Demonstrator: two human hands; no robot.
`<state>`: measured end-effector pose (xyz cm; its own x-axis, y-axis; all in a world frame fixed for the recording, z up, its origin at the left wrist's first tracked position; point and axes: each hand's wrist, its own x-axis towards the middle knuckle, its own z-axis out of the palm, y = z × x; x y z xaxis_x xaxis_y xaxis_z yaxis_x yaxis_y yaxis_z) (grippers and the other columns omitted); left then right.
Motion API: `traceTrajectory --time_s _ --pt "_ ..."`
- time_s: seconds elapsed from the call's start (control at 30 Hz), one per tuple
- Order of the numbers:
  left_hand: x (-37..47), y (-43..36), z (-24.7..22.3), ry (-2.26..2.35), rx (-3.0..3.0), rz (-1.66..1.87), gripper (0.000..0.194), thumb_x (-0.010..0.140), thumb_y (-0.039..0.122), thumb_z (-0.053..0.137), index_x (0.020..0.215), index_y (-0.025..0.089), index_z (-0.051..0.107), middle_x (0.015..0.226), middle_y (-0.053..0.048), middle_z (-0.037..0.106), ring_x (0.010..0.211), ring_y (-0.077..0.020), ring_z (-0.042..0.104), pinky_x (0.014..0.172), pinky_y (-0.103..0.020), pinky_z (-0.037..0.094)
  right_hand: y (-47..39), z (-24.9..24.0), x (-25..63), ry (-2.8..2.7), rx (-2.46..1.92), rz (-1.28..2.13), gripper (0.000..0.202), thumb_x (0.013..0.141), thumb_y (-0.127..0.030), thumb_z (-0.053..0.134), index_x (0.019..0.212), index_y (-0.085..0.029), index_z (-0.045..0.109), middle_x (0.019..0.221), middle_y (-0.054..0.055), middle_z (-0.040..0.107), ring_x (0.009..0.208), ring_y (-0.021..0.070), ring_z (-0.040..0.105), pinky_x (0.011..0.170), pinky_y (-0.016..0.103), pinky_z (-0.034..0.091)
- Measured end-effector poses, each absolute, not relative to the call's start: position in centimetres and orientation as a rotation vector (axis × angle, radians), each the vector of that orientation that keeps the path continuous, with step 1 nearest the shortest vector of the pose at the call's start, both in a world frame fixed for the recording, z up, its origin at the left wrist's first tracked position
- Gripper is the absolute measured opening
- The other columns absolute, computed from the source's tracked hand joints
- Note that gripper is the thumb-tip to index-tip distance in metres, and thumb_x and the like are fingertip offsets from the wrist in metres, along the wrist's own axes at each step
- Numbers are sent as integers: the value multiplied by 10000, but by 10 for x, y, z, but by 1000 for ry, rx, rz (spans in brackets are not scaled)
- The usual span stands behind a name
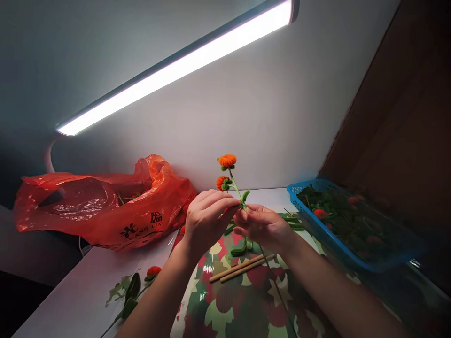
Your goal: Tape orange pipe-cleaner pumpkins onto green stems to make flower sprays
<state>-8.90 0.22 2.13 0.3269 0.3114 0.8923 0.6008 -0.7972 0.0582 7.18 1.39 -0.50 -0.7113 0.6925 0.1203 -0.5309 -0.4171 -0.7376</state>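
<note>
An artificial flower stem (237, 184) stands nearly upright above the mat, with two fuzzy orange blooms (227, 161) at its top and a small green leaf (245, 195) lower down. My left hand (210, 211) pinches the stem beside that leaf, fingers bent over from the left. Just below, my right hand (262, 224) grips the same stem between thumb and fingers. A thin dark length of stem runs down from under my right hand toward the front. Parts of the stem are hidden behind my fingertips.
Two brown sticks (243, 268) lie on the patterned mat (225, 305), with green fuzzy pieces (239, 251) behind them. A red plastic bag (105, 211) sits at left, near another orange flower (153, 272). At right is a blue basket (310, 220) of greenery. A lit lamp (183, 70) hangs overhead.
</note>
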Motion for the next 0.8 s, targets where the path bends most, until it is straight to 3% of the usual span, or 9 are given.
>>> traceTrajectory --time_s 0.57,0.8 --pt "-76 0 10 -934 -2334 -2088 142 703 62 650 765 190 648 703 2 627 668 -116 572 605 -250 458 12 4 76 -1148 -303 2111 263 718 -334 695 627 -125 564 662 -17 472 618 81 429 701 245 377" --pt "-74 -3 7 -1177 -2394 -2214 53 781 196 595 780 185 646 732 -19 652 672 -128 586 623 -250 469 12 -2 74 -984 -87 2274 215 755 -314 655 667 -158 536 635 -39 333 615 96 352 709 276 393"
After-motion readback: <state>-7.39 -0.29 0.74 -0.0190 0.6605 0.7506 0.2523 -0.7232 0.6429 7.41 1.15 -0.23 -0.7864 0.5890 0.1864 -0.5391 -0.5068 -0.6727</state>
